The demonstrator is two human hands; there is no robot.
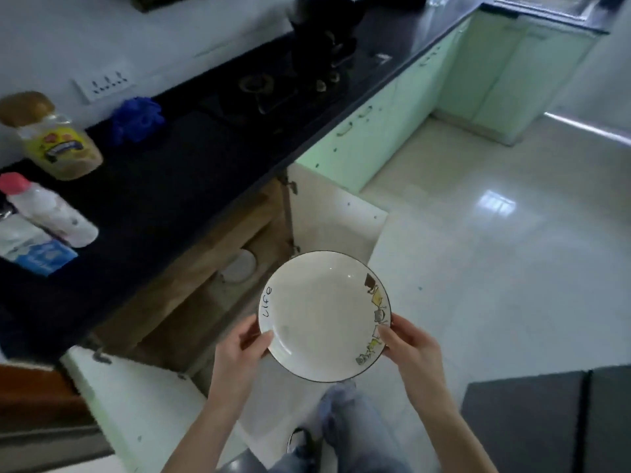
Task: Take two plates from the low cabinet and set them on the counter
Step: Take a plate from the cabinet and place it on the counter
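Two hands on one plate [321,319], held in the air in front of the open low cabinet [218,268], clear of the counter [177,172]. At the counter's left end I see a jar [58,141], a white bottle [51,213] and a blue cloth [136,119], with the stove [283,87] further along. Inside the cabinet a second plate [240,268] sits on the shelf. My left hand [239,349] has thumb curled over the plate's left rim; my right hand [413,346] pinches the right rim, fingers underneath.
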